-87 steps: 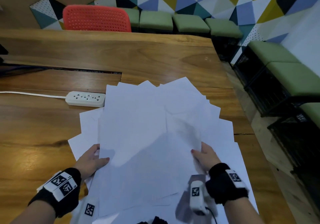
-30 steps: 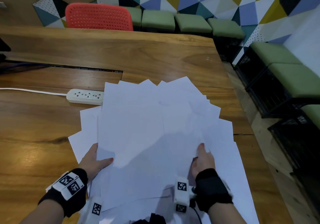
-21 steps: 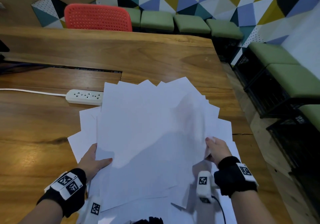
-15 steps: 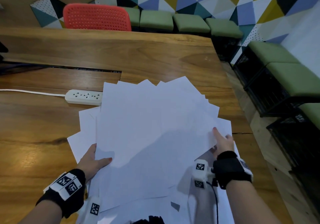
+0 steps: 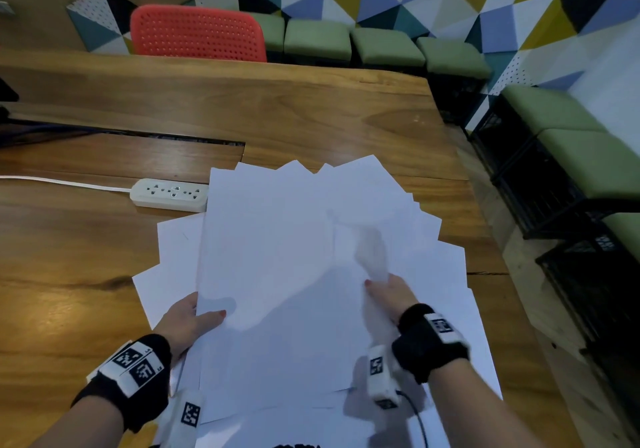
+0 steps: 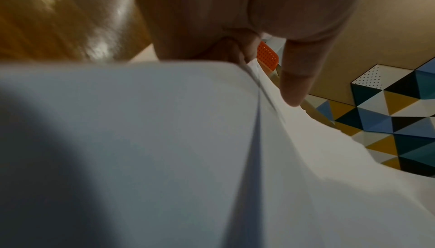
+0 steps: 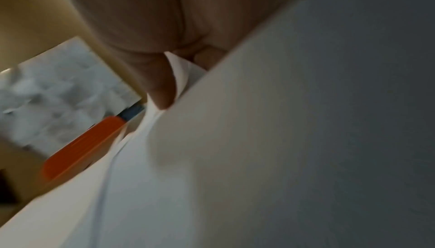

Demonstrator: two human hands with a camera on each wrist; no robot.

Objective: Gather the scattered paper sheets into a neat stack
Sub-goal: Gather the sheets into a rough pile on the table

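my left hand [image 5: 188, 319] fingers pinch paper sheets [image 5: 277, 274], tips hidden beneath | right hand [image 5: 391, 292] grasps sheets, fingertips covered | sheets blank, worktop [image 5: 69, 257] partly hidden

White paper sheets [image 5: 277, 257] on brown wooden table [image 5: 277, 108]

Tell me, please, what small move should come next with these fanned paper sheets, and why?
Probably draw the right hand inward toward the left hand, sliding the pinched sheet onto the gathered sheets. Corners of the fanned sheets poke out rightward.
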